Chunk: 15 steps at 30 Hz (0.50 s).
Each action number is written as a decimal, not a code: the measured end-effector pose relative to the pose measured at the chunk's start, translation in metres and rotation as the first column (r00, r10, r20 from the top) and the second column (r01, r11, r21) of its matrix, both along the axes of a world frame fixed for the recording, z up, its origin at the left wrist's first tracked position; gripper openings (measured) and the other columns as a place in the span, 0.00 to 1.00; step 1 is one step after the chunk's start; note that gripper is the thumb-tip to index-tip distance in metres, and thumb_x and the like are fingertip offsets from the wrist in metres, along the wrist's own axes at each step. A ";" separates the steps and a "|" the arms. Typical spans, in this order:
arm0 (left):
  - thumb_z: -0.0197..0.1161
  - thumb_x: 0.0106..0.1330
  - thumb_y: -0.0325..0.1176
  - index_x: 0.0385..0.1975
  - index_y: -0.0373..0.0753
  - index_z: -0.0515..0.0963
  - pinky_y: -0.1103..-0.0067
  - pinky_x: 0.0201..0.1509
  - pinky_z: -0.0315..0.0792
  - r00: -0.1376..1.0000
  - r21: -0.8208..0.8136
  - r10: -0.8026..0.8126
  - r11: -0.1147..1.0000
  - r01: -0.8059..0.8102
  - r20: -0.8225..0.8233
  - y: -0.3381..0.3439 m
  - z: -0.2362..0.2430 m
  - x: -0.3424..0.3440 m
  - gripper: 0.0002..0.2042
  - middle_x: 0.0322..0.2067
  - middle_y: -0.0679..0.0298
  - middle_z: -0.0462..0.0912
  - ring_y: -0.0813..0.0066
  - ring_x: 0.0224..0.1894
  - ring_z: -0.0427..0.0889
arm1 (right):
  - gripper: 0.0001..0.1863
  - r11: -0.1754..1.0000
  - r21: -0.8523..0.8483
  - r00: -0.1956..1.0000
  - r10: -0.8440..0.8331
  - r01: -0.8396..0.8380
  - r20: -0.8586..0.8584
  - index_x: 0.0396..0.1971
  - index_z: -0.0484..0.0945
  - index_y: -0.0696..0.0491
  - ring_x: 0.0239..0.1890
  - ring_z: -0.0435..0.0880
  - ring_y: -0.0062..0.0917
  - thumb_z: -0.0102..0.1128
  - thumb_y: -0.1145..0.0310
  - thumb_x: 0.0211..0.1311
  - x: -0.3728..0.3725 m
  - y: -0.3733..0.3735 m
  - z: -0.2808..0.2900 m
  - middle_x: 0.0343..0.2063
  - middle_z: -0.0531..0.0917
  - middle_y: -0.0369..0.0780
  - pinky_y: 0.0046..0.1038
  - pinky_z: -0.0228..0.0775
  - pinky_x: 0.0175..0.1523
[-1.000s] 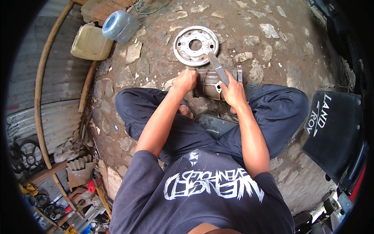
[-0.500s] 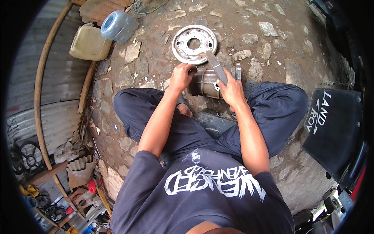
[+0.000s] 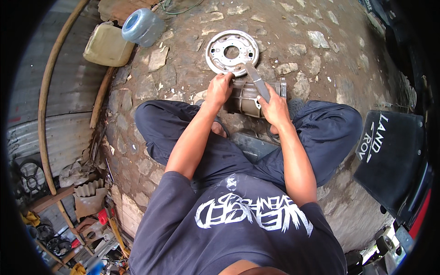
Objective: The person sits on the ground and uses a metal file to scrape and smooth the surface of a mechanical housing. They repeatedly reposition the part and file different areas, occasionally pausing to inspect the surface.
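Between my feet lies a ribbed metal housing (image 3: 245, 98), cylindrical and on its side, with a flange at its right end. My left hand (image 3: 219, 90) is at its upper left end, fingers curled closed around the rim. A flat grey scraper-like tool (image 3: 259, 81) is gripped in my right hand (image 3: 275, 106), pointing up and away over the housing. Its exact kind is unclear. Just beyond lies a pale round metal plate (image 3: 213, 54) with a central hole, flat on the ground; the tool's tip overlaps its near edge in view.
A dark tray-like piece (image 3: 250, 145) lies between my legs. At the far left are a yellowish jerrycan (image 3: 107, 46) and a blue water jug (image 3: 149, 30). A black panel (image 3: 394, 156) stands at the right. Parts and scrap fill a wooden shelf (image 3: 52, 201) at lower left.
My left hand has turned slightly, its fingertips moving up along the housing's end. The right hand keeps its grip on the tool, and the view has shifted a little.
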<state>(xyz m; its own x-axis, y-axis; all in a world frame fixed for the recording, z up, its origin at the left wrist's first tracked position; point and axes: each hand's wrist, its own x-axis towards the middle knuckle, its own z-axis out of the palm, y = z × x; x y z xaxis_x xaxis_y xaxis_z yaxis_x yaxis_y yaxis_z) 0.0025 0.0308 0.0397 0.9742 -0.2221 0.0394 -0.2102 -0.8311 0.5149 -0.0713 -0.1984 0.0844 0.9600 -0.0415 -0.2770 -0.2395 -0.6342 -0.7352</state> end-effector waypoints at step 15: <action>0.68 0.54 0.26 0.42 0.39 0.85 0.59 0.53 0.80 0.978 0.022 -0.026 0.999 0.032 -0.208 0.002 -0.002 -0.001 0.14 0.37 0.44 0.87 0.43 0.45 0.87 | 0.32 0.999 -0.032 0.998 -0.002 0.000 -0.057 0.71 0.69 0.49 0.56 0.83 0.54 0.63 0.58 0.68 0.000 0.005 0.009 0.50 0.85 0.58 0.43 0.74 0.62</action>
